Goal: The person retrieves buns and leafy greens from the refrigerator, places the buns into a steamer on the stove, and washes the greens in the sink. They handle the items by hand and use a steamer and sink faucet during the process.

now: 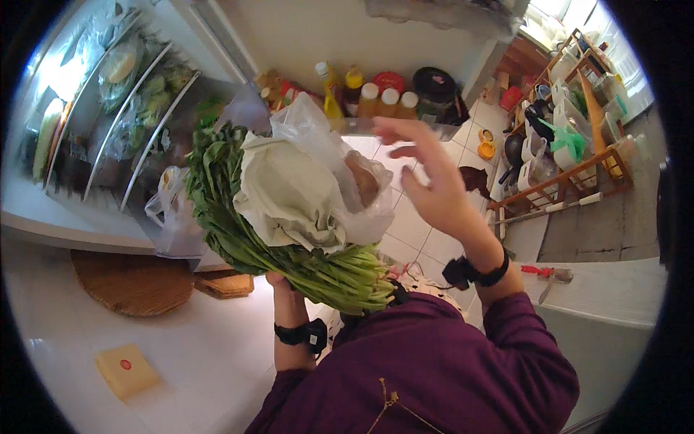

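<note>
A big bundle of leafy greens (336,279) lies across in front of my chest, stems to the right and leaves to the upper left. Its underside rests on my left hand (279,279), which is mostly hidden beneath it. On top of the greens sits a crumpled pale wrapper (290,190), paper or cloth. A translucent plastic bag (303,119) lies against it, with a brownish round item (363,182) showing through. My right hand (428,179) is raised to the right of the bag, fingers spread, holding nothing. A black band circles each wrist.
An open refrigerator's shelves (143,141) hold bagged produce at left. Bottles and jars (368,100) stand in its door. A white plastic bag (181,222) hangs near the shelf edge. Below are a round brown mat (135,279) and a tan packet (127,369). A wooden rack (574,163) stands right.
</note>
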{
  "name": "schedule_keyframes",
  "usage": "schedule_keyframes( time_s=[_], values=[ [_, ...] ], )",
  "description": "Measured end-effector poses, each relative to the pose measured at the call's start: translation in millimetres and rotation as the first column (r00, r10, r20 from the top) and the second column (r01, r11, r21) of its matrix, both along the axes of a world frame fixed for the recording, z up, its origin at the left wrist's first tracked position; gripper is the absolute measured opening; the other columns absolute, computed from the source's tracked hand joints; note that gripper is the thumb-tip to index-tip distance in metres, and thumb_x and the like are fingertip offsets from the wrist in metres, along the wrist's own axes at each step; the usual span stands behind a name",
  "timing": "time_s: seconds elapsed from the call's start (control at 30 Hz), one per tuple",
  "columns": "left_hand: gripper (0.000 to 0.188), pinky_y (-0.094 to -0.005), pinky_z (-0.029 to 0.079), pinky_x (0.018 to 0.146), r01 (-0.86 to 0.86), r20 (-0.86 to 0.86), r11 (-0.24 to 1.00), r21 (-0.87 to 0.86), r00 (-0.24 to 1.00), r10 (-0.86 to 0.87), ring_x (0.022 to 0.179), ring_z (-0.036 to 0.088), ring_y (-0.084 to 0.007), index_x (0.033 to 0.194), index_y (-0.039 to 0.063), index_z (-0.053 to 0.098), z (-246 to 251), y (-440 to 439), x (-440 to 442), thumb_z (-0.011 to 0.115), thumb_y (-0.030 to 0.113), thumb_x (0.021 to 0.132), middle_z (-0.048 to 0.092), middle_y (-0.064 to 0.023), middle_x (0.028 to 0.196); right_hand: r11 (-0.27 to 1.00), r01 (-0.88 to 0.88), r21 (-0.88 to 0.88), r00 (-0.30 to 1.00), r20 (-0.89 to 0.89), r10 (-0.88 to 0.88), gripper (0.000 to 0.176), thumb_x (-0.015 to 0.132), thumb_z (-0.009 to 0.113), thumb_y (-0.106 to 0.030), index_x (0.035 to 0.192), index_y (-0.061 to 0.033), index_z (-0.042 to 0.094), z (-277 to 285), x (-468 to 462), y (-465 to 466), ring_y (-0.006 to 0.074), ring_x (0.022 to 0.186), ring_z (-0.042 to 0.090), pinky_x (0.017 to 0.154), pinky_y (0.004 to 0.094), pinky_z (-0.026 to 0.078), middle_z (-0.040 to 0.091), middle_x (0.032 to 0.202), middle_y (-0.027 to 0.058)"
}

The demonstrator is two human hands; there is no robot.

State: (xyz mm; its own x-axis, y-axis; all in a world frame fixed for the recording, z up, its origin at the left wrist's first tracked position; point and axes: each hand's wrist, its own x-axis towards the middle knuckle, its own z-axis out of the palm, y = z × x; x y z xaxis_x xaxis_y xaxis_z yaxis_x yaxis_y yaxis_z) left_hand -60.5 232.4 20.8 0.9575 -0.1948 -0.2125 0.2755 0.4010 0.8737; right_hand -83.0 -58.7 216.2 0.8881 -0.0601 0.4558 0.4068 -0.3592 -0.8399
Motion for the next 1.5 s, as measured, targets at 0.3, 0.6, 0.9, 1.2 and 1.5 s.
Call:
schedule_keyframes(
  time_s=[0.3,0.6,0.9,1.2,1.5],
  values=[
    [0.051,-0.0375,0.047,0.095,0.022,-0.024,0.999,-0.024,0.999,-0.023,0.112,0.055,-0.0241,0.134,0.003,0.046,10.9,-75.7,-28.9,0.059,0.025,0.089,0.054,-0.0094,0.13,0.993,0.038,-0.111,0.991,0.131,-0.023,0.015,0.081,0.072,-0.007,0.086,-0.0031,0.058,-9.3,-26.3,-63.4,0.0196,0.091,0.058,0.08,0.0311,0.049,0.056,0.107,0.0082],
    [0.05,-0.0377,0.048,0.095,-0.074,-0.049,0.997,-0.01,0.996,0.074,0.111,0.055,-0.0242,0.134,0.003,0.046,23.5,-87.2,-65.5,0.057,0.027,0.092,0.053,-0.0095,0.13,0.52,-0.127,0.844,0.879,-0.147,0.454,0.015,0.1,0.05,-0.015,0.11,-0.004,0.052,-15.9,-47.3,-128.4,0.0138,0.096,0.062,0.088,0.029,0.049,0.064,0.103,0.0053],
    [0.048,-0.0378,0.049,0.094,-0.218,-0.185,0.976,-0.02,0.96,0.21,0.111,0.056,-0.0244,0.134,0.004,0.045,36.1,-72.0,-136.6,0.054,0.029,0.094,0.053,-0.0095,0.13,0.049,-0.133,0.99,0.784,0.075,0.616,0.02,0.099,0.048,-0.011,0.116,-0.0034,0.051,-21.4,-22.1,-106.7,0.0055,0.06,0.046,0.051,0.0211,0.039,0.053,0.081,0.0001],
    [0.048,-0.0379,0.049,0.093,-0.319,-0.239,0.947,-0.026,0.922,0.304,0.11,0.056,-0.0246,0.135,0.004,0.045,45.6,-56.9,-143.2,0.051,0.031,0.096,0.053,-0.0096,0.131,0.134,-0.141,0.981,0.782,0.027,0.623,0.029,0.099,0.046,-0.018,0.123,-0.0035,0.05,-13.3,-12.9,-74.2,0.0135,0.087,0.064,0.073,0.0256,0.052,0.065,0.102,0.0092],
    [0.047,-0.038,0.05,0.092,-0.374,-0.277,0.927,-0.037,0.895,0.35,0.11,0.057,-0.0247,0.135,0.004,0.044,47.1,-54.0,-137.7,0.048,0.033,0.098,0.053,-0.0096,0.131,-0.163,-0.248,0.955,0.54,0.276,0.795,0.05,0.103,0.032,-0.042,0.123,-0.0032,0.055,-26.1,5.1,-70.1,0.0264,0.117,0.056,0.1,0.0394,0.043,0.061,0.122,0.0164]
  ],
)
